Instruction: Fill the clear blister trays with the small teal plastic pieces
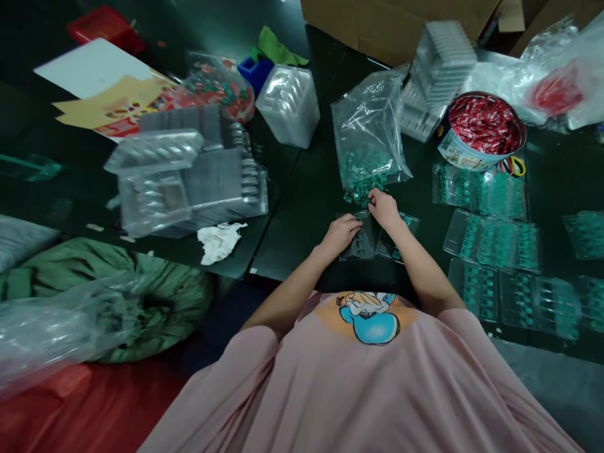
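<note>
My left hand (340,235) half-curls on the clear tray (369,238); my right hand (384,208) pinches at green pieces (357,192), both holds unclear. I judge picking; next needs careful placing.

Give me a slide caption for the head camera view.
Left hand on a clear tray, right hand at green pieces by a plastic bag.

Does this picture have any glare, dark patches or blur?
In the head view, glare streaks the clear bag and stacked clear trays; the dark table fades toward black at upper left; the loose green pieces look too soft to count; the pink shirt looms large.
</note>
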The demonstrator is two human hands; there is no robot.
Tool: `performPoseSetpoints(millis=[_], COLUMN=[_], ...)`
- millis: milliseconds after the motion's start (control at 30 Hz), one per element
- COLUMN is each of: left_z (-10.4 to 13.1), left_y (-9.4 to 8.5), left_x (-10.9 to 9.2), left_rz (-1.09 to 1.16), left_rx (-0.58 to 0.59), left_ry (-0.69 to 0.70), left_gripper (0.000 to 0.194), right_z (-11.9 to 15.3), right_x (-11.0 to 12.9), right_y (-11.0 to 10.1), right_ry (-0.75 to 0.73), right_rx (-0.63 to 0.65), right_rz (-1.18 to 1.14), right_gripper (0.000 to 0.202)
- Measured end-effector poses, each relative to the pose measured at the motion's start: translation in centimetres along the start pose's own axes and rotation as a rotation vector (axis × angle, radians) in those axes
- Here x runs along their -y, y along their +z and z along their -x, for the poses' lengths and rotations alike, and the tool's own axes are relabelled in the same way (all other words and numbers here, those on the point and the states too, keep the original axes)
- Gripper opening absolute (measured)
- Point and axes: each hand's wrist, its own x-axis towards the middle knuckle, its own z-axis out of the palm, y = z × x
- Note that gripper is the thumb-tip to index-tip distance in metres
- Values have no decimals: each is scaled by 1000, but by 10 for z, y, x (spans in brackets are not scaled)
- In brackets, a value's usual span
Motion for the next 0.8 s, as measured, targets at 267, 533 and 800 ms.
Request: performPoseSetpoints(millis=[267, 533, 800], left_z=[-4, -1, 4], left_y=[-5, -18, -13], left_x=[-11, -21, -35], left_rz=[-70, 37, 141], left_rx=[15, 11, -185], left_ry=[8, -71, -123], left_gripper=[29, 39, 21], right_z=[15, 44, 62], right_x=[-23, -12, 10], right_y=[-17, -22, -22], right_ry=[126, 224, 185], right_rx=[-53, -21, 70], right_rz=[-484, -853, -908], right_gripper=[19, 29, 26])
